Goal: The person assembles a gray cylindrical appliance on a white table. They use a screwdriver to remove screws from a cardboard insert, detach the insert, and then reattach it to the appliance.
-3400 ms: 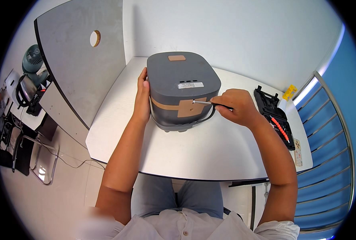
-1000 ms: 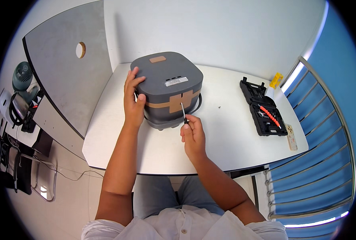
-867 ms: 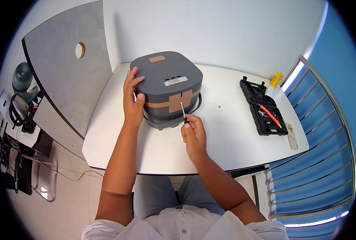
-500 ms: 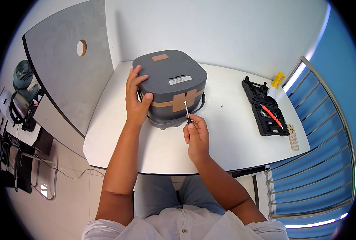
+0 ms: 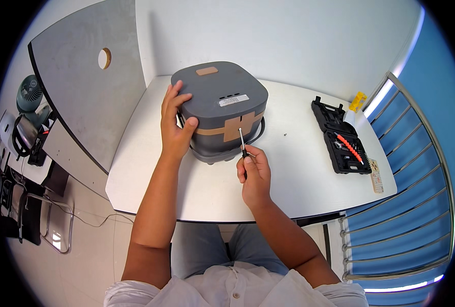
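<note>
A dark grey, rounded-square rice cooker (image 5: 218, 84) stands on the white table, with a brown band and a brown cross-shaped patch (image 5: 232, 130) on its near side. My left hand (image 5: 176, 123) grips its left corner, fingers spread over the top edge and thumb pressed on the near side. In my right hand (image 5: 255, 176) is a small screwdriver (image 5: 243, 142) with a dark handle and silver shaft. Its tip points up and away from me, at the brown patch below a dark slot; whether it sits in a hole is too small to tell.
An opened black tool case (image 5: 346, 148) with an orange-red flexible shaft lies on the right. Beside it are a yellow object (image 5: 358, 101) and a beige remote-like piece (image 5: 375, 176). Metal railing (image 5: 416, 128) borders the right; a grey partition (image 5: 79, 77) stands left.
The whole view has shifted slightly. My left hand stays on the rice cooker, and the screwdriver tip remains at the brown patch, with little other visible movement.
</note>
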`<state>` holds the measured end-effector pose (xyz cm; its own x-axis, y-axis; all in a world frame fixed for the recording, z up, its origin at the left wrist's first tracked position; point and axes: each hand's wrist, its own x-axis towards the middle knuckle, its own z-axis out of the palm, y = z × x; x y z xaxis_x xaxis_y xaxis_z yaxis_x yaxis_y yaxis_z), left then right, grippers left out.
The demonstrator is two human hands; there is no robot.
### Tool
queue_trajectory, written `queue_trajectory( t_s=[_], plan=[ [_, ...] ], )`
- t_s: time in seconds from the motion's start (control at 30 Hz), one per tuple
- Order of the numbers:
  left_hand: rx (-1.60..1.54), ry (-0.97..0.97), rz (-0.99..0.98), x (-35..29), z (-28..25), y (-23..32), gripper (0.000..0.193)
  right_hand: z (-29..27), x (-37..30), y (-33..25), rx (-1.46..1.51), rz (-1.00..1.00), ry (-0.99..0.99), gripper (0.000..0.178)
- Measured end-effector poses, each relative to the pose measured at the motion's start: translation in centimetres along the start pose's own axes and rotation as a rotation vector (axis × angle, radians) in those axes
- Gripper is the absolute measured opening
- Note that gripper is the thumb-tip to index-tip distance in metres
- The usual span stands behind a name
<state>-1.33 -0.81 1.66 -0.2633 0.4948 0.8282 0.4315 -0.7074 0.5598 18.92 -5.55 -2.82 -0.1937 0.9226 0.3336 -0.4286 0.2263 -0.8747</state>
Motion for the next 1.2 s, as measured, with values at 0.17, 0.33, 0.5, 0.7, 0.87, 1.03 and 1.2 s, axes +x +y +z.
queue_trajectory(
  t_s=[0.17, 0.33, 0.5, 0.7, 0.87, 1.03, 1.2],
  plan=[
    [0.008, 0.002, 0.007, 0.0, 0.1, -0.2, 0.066, -0.2, 0.0, -0.5, -0.053, -0.111, 0.022, 0.024],
    [0.006, 0.014, 0.013, 0.1, 0.1, -0.3, 0.067, -2.1, 2.5, -2.9, 0.009, -0.033, 0.264, 0.024],
    [0.005, 0.015, 0.014, 0.0, 0.2, -0.4, 0.069, -6.4, 2.8, -3.3, -0.803, -0.207, 0.0, 0.024],
    [0.022, 0.013, 0.028, 0.0, 0.3, -0.5, 0.067, -6.7, 3.3, -6.4, -1.233, -0.376, -0.071, 0.02],
    [0.146, -0.024, 0.043, 1.3, -0.1, 1.1, 0.049, -4.6, 2.4, -7.2, -1.168, -0.439, -0.064, 0.022],
    [0.342, -0.445, -0.048, 7.7, 1.3, 5.7, 0.041, -3.2, 1.5, -6.5, -1.151, -0.426, -0.018, 0.02],
    [0.638, -0.848, -0.043, 12.8, 3.3, 4.1, 0.063, -1.9, 1.3, -6.0, -1.105, -0.354, 0.037, 0.02]
  ],
)
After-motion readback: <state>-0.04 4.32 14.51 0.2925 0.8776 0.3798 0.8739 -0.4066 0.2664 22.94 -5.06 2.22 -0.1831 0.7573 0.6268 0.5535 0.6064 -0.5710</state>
